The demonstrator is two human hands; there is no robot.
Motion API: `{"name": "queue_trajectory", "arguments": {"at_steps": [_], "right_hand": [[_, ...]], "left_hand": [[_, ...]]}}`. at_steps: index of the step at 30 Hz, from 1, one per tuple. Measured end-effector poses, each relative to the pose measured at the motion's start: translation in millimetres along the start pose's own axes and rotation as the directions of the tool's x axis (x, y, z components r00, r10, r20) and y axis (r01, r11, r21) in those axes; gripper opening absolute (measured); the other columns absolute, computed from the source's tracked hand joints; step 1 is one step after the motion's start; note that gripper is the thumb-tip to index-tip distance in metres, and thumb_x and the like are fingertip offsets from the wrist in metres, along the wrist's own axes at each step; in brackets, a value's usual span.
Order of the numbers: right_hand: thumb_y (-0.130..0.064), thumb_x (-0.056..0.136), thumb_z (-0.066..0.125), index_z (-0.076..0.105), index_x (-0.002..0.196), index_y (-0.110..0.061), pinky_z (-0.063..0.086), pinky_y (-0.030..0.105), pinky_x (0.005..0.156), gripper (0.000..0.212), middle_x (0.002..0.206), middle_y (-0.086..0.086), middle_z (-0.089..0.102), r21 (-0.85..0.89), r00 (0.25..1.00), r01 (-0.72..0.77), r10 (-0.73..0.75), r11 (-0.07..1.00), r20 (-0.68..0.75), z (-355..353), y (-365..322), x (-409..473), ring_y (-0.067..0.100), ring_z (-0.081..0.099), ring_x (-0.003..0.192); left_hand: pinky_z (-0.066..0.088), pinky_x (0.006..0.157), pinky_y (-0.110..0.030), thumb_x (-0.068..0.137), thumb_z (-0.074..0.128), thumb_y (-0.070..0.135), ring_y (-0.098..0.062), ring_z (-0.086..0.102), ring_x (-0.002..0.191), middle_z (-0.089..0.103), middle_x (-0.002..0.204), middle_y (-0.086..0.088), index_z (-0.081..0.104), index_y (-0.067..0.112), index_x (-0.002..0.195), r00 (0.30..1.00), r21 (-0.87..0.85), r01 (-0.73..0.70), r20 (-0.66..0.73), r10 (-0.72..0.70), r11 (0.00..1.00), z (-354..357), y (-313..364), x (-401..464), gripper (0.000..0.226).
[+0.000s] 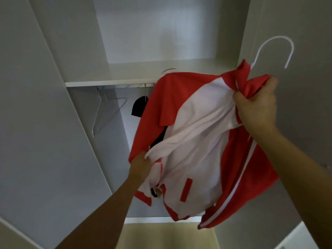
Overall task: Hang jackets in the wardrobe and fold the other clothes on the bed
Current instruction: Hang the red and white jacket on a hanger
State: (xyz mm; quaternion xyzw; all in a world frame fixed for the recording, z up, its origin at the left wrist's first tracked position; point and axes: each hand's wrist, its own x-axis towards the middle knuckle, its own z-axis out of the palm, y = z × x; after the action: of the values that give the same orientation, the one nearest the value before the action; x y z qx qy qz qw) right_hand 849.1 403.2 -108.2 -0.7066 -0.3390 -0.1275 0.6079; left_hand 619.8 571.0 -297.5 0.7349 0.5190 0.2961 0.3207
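The red-and-white jacket [197, 141] is held up in front of the open wardrobe [53, 105], below the level of the upper shelf [111, 83]. The right hand [256, 106] is clenched round the bunched red collar at the upper right, with the fingers [267, 83] wrapped over the cloth. The hook of a white hanger [276, 49] rises from the collar just above this hand. The left hand [142, 164] grips the lower left edge of the jacket, where red sleeve cloth meets the white lining; its fingertips are hidden in the folds. The jacket hangs open, white lining facing the camera. Under the shelf, the rail [125, 85] carries empty wire hangers [106, 112] at left and a black garment [139, 106] beside them, partly covered by the jacket.
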Motion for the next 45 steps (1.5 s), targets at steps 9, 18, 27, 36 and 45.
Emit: {"name": "queue_trajectory", "arguments": {"at_steps": [9, 18, 27, 36, 45], "right_hand": [[-0.014, 0.081, 0.062, 0.039, 0.091, -0.019, 0.040, 0.026, 0.066, 0.026, 0.075, -0.012, 0.047, 0.174, 0.984, -0.002, -0.029, 0.985, 0.175, 18, -28, 1, 0.004, 0.047, 0.065], [-0.014, 0.083, 0.062, 0.039, 0.091, -0.021, 0.043, 0.021, 0.062, 0.025, 0.078, -0.009, 0.048, 0.227, 0.978, -0.058, 0.010, 0.972, 0.208, 19, -31, -4, 0.006, 0.049, 0.067], [-0.015, 0.082, 0.061, 0.042, 0.100, -0.016, 0.046, 0.025, 0.066, 0.026, 0.081, -0.006, 0.051, 0.236, 0.989, -0.113, 0.087, 0.965, 0.116, 1, -16, 2, 0.008, 0.052, 0.070], [-0.013, 0.079, 0.064, 0.046, 0.092, -0.018, 0.049, 0.025, 0.068, 0.023, 0.081, -0.004, 0.053, 0.319, 0.994, -0.107, 0.093, 0.942, 0.061, -7, -14, 4, 0.010, 0.054, 0.071], [-0.009, 0.082, 0.066, 0.028, 0.112, -0.016, 0.046, 0.044, 0.097, 0.049, 0.098, -0.002, 0.050, 0.116, 0.972, -0.221, 0.209, 0.968, 0.108, -27, 29, -5, 0.020, 0.054, 0.097]], "left_hand": [[0.046, 0.061, -0.009, 0.101, 0.044, 0.031, 0.006, 0.055, 0.066, 0.056, 0.092, 0.009, 0.051, 0.026, 0.116, 0.831, 0.116, -0.508, 0.328, 0.450, 0.853, 21, 61, -59, 0.017], [0.042, 0.089, -0.037, 0.082, 0.033, 0.077, -0.018, 0.041, 0.100, 0.040, 0.108, 0.002, 0.060, 0.021, 0.119, 0.777, 0.056, -0.614, 0.218, 0.591, 0.787, 104, 50, -82, 0.073], [0.051, 0.084, -0.021, 0.092, 0.053, 0.035, -0.019, 0.048, 0.109, 0.045, 0.116, 0.004, 0.040, 0.030, 0.110, 0.876, -0.082, -0.458, 0.128, 0.465, 0.885, 100, 82, -121, 0.022], [0.032, 0.097, -0.023, 0.093, 0.059, 0.028, -0.029, 0.054, 0.114, 0.060, 0.122, -0.011, 0.065, 0.007, 0.115, 0.977, 0.125, -0.214, 0.026, 0.212, 0.969, 86, 33, -62, 0.031], [0.042, 0.087, -0.029, 0.098, 0.043, 0.002, -0.027, 0.057, 0.103, 0.060, 0.111, -0.011, 0.059, 0.004, 0.120, 0.973, -0.188, -0.099, -0.223, 0.055, 0.977, 16, 8, -11, 0.028]]}}
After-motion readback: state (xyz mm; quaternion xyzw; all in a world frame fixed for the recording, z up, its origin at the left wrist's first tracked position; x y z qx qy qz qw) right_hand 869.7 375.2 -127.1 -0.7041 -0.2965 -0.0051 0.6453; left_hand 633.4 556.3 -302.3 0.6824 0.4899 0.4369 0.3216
